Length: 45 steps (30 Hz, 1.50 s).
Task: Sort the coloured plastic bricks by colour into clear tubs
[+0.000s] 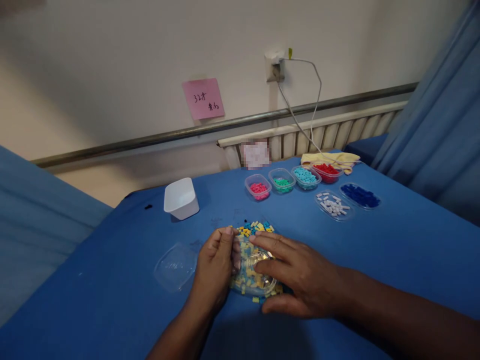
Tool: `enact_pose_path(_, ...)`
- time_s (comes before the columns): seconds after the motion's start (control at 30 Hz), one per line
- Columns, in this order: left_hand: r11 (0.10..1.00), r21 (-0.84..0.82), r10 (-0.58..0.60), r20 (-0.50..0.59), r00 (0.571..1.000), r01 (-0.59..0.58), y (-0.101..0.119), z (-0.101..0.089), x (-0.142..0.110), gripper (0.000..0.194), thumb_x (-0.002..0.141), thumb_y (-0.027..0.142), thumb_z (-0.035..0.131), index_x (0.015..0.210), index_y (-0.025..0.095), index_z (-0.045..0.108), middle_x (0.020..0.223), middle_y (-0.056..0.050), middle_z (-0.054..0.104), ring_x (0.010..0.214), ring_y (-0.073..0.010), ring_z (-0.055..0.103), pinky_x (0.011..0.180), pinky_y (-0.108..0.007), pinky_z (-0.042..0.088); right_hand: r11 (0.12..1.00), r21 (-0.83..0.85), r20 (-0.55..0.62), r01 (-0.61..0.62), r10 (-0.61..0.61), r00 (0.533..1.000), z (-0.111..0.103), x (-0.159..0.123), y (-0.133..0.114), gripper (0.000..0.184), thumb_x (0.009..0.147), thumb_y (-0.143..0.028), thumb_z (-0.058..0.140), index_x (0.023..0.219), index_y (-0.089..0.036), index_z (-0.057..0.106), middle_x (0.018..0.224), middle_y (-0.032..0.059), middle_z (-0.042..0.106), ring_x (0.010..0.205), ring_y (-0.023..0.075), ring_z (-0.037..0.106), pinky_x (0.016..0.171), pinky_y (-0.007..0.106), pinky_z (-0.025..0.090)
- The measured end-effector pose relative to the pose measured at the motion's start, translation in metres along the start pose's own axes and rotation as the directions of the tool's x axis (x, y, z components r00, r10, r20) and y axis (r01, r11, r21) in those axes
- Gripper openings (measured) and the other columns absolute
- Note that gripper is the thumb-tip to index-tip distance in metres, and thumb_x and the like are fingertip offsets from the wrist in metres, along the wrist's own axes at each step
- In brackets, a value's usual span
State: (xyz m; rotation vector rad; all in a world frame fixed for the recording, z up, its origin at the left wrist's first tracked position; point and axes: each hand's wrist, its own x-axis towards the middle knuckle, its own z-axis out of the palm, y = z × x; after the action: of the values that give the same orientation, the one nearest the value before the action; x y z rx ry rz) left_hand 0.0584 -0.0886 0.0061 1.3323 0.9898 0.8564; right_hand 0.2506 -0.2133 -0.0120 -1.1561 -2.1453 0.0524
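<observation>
A clear plastic container (pixel 249 270) is in front of me over a pile of small yellow and blue blocks (pixel 258 227). My left hand (pixel 215 262) grips its left edge, thumb up and fingers curled around the rim. On its right side, my right hand (pixel 296 275) reaches over with fingers spread; whether the fingertips press on it I cannot tell. Yellow and blue pieces show through the plastic and stick out at its far and near edges. A clear plastic lid (pixel 175 267) lies flat, left of my left hand.
At the back stand clear tubs of pink (pixel 258 189), green (pixel 282 184), light blue (pixel 305 176) and red pieces (pixel 327 171). Nearer lie trays of white (pixel 333 205) and dark blue pieces (pixel 360 195). A white bin (pixel 182 198) stands back left, and a yellow cloth (pixel 332 159) back right.
</observation>
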Motion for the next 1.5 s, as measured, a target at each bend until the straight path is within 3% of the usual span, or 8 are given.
enact_pose_path(0.33,0.97,0.201,0.138,0.004,0.99,-0.136,-0.001,-0.012,0.005,0.055,0.1,0.074,0.064,0.118,0.022,0.071,0.092,-0.004,0.076,0.071,-0.0179,0.068,0.065,-0.03,0.057,0.947,-0.235,-0.042,-0.22,0.216,0.975,-0.007,-0.006,0.011,0.053,0.107,-0.051,0.066,0.142,-0.011,0.068,0.165,0.0265,0.059,0.146,0.0397,0.064,0.118,0.054,0.057)
enact_pose_path(0.5,0.409,0.87,0.413,0.093,0.906,-0.276,0.01,-0.068,0.037,0.056,0.103,0.056,0.056,0.141,0.018,0.072,0.15,-0.02,0.071,0.144,-0.0405,0.062,0.125,-0.059,0.046,0.584,-0.531,-0.142,-0.614,0.653,0.744,-0.039,-0.011,0.043,0.047,0.11,-0.05,0.058,0.13,-0.01,0.07,0.138,0.0278,0.074,0.123,0.0421,0.075,0.097,0.051,0.062)
enact_pose_path(0.6,0.128,0.99,0.317,0.02,0.948,-0.064,0.008,-0.097,0.051,0.063,0.105,0.057,0.047,0.144,0.014,0.072,0.161,-0.025,0.061,0.152,-0.048,0.054,0.125,-0.067,0.043,0.445,-0.63,-0.036,-0.636,0.802,0.596,-0.048,-0.013,0.049,0.047,0.11,-0.054,0.057,0.123,-0.011,0.07,0.119,0.024,0.079,0.109,0.0407,0.079,0.084,0.046,0.062)
enact_pose_path(0.7,0.07,0.997,0.132,-0.025,0.991,0.016,0.002,-0.112,0.058,0.068,0.105,0.064,0.046,0.143,0.015,0.073,0.155,-0.024,0.065,0.145,-0.0471,0.061,0.118,-0.062,0.051,0.437,-0.656,0.045,-0.615,0.837,0.546,-0.046,-0.014,0.047,0.052,0.11,-0.06,0.057,0.123,-0.011,0.07,0.115,0.0236,0.08,0.108,0.0406,0.079,0.081,0.044,0.06)
enact_pose_path(1.03,0.103,0.972,0.041,0.208,0.977,-0.211,-0.006,-0.142,0.064,0.066,0.089,0.025,0.054,0.151,0.009,0.068,0.167,-0.026,0.057,0.158,-0.0424,0.054,0.132,-0.06,0.041,0.598,-0.61,0.091,-0.52,0.705,0.703,-0.032,-0.022,0.055,0.049,0.115,-0.05,0.046,0.117,-0.012,0.077,0.12,0.0231,0.079,0.116,0.0395,0.073,0.094,0.047,0.058)
enact_pose_path(1.2,0.117,0.912,0.229,0.361,0.904,-0.394,-0.006,-0.091,0.047,0.06,0.112,0.038,0.039,0.166,0.015,0.055,0.18,-0.019,0.04,0.17,-0.0372,0.036,0.139,-0.067,0.024,0.679,-0.549,0.03,-0.487,0.598,0.801,-0.02,-0.019,0.052,0.063,0.115,-0.055,0.048,0.141,-0.004,0.073,0.159,0.0299,0.063,0.147,0.0458,0.059,0.12,0.06,0.047)
enact_pose_path(1.37,0.17,0.83,0.031,0.534,0.845,-0.531,-0.016,-0.033,0.035,0.072,0.117,0.056,0.035,0.175,0.013,0.042,0.186,-0.021,0.025,0.174,-0.0378,0.023,0.14,-0.064,0.022,0.889,-0.228,0.263,-0.397,0.449,0.854,0.007,-0.003,0.039,0.081,0.116,-0.062,0.046,0.175,-0.008,0.041,0.183,0.0221,0.035,0.171,0.0372,0.031,0.138,0.06,0.029)
enact_pose_path(1.5,0.264,0.755,-0.011,0.625,0.781,-0.601,-0.015,-0.029,0.03,0.074,0.117,0.059,0.034,0.175,0.013,0.041,0.185,-0.02,0.027,0.174,-0.034,0.026,0.141,-0.059,0.025,0.927,-0.062,0.381,-0.371,0.365,0.849,0.012,0.003,0.033,0.09,0.114,-0.072,0.044,0.177,-0.009,0.037,0.184,0.022,0.03,0.173,0.0361,0.025,0.141,0.06,0.021)
